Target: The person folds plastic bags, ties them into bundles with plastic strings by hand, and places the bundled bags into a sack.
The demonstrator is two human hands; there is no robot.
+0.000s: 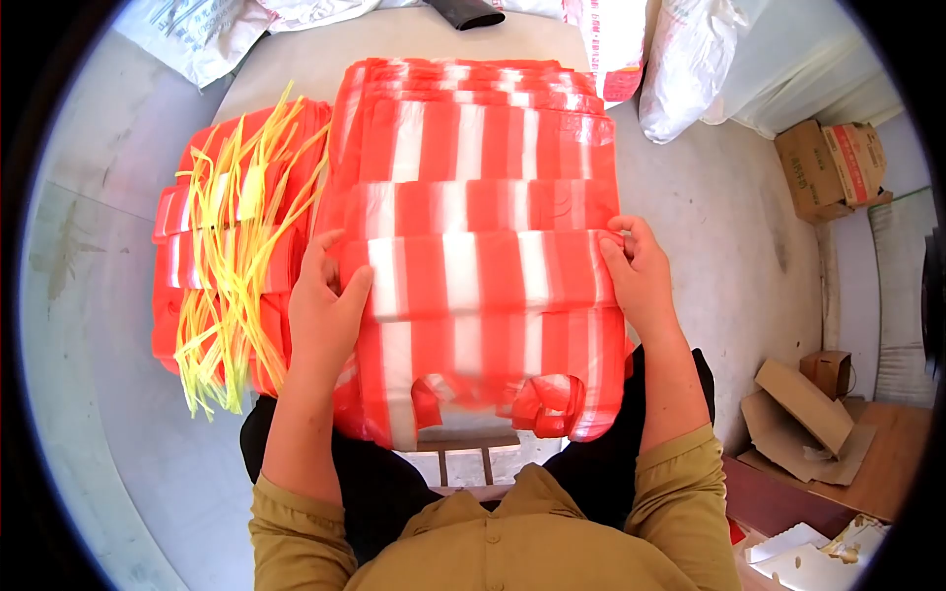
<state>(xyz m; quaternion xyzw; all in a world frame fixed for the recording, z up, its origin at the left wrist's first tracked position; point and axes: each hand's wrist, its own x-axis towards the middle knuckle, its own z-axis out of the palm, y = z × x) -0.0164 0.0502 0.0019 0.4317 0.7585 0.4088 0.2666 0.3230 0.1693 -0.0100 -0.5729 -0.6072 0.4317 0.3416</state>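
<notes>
A large stack of red and white striped plastic bags [483, 207] lies in front of me, with folded layers across it and cut-out handles at the near end. My left hand [330, 297] is at the left edge of a folded layer, thumb apart from the fingers, which partly go behind the edge. At the right edge my right hand [639, 271] pinches the same folded layer between thumb and fingers. Left of the stack, a bundle of yellow plastic strips [236, 246] lies over a second pile of red and white bags [177, 330].
White sacks [687, 64] stand at the far side, near a black tube-like object [468, 12]. To the right are a cardboard box [813, 172], an opened flat carton [803, 419] and a brown wooden surface [887, 448].
</notes>
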